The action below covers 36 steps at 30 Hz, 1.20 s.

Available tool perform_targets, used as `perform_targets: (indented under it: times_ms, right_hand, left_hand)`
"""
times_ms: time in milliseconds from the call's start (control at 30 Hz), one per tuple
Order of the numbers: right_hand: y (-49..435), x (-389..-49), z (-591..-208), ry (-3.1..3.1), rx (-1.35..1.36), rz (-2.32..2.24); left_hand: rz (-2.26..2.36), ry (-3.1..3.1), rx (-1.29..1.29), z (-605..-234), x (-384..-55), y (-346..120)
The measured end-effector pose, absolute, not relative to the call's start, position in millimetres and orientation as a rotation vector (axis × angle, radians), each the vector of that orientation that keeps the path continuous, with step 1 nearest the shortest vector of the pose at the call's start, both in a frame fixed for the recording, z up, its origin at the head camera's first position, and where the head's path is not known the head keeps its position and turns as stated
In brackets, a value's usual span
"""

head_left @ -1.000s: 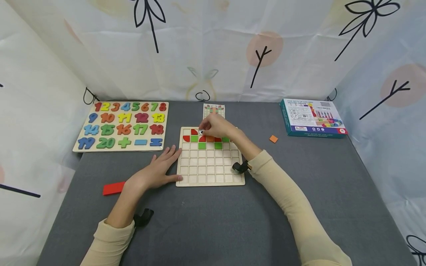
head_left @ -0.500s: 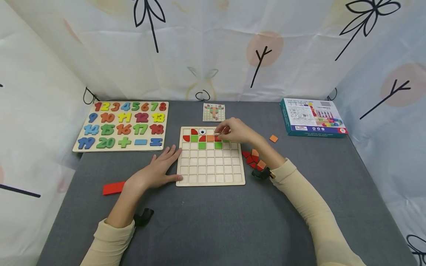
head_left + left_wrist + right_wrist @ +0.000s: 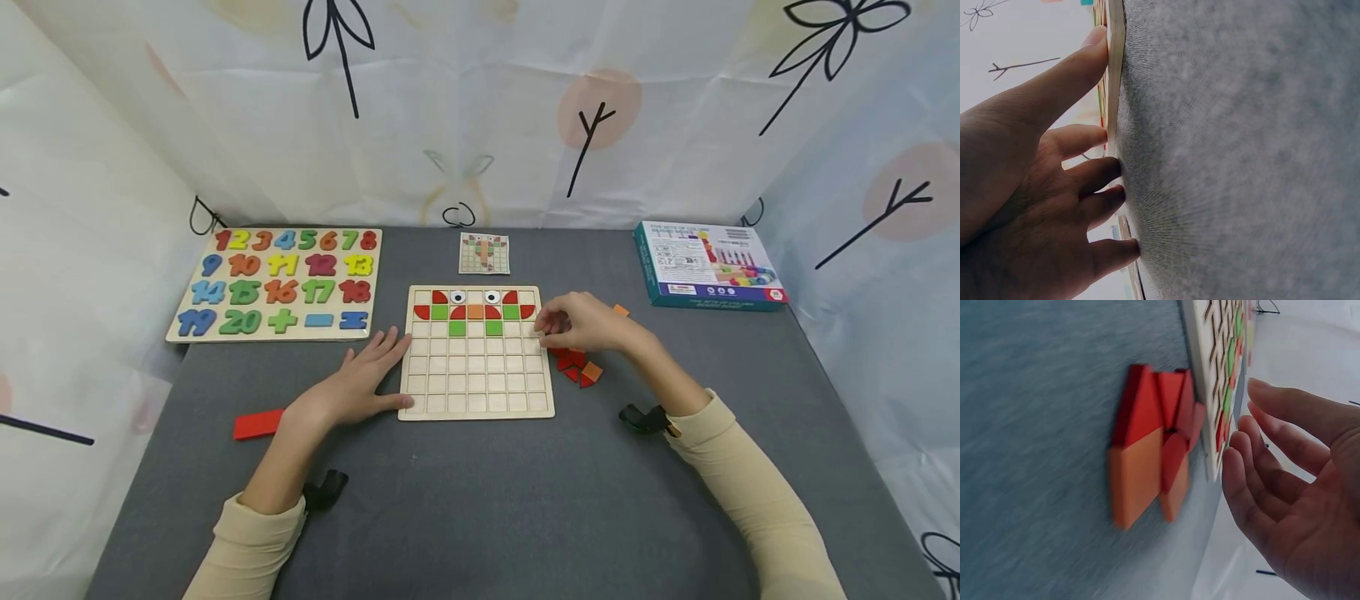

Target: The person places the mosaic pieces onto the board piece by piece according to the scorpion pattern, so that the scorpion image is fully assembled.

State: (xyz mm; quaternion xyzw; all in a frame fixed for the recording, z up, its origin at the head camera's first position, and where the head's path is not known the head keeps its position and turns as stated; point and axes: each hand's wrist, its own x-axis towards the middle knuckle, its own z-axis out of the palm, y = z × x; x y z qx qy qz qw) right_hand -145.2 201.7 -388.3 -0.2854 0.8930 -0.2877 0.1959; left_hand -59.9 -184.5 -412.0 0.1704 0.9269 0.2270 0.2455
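Observation:
A wooden grid board (image 3: pixel 476 375) lies in the middle of the table, with red, green and orange tiles and two eye tiles (image 3: pixel 492 297) in its upper rows. My left hand (image 3: pixel 341 396) is spread with straight fingers, its thumb and fingertips touching the board's left edge. Off the board's right edge, my right hand (image 3: pixel 588 322) hovers with loosely bent fingers; the right wrist view shows nothing between thumb and fingers. Partly beneath that hand is a small pile of red tiles (image 3: pixel 1137 406) and orange tiles (image 3: pixel 1138 478), beside the board.
Behind the board lies a pattern card (image 3: pixel 483 253). A number puzzle (image 3: pixel 277 285) stands back left, a boxed set (image 3: pixel 712 265) back right. One red rectangular block (image 3: pixel 257 424) lies by my left forearm, and a single orange tile (image 3: pixel 621 310) peeks out behind my right hand.
My right hand has moved right, from the board's top rows to beyond its right edge. A second eye tile now shows in the top row. My left hand has stayed in place.

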Motion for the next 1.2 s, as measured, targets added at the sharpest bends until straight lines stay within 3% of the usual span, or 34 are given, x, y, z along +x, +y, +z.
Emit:
perform_targets:
  times_ms: [300, 1200]
  right_hand:
    - [218.3, -135.4, -397.9, 2.504, -0.721, -0.704]
    - [218.4, -133.5, -400.1, 2.619, -0.749, -0.795]
  left_hand:
    - [0.682, 2.532, 0.468, -437.0, -66.1, -194.3]
    - [0.697, 2.538, 0.49, -432.6, -64.2, -194.3]
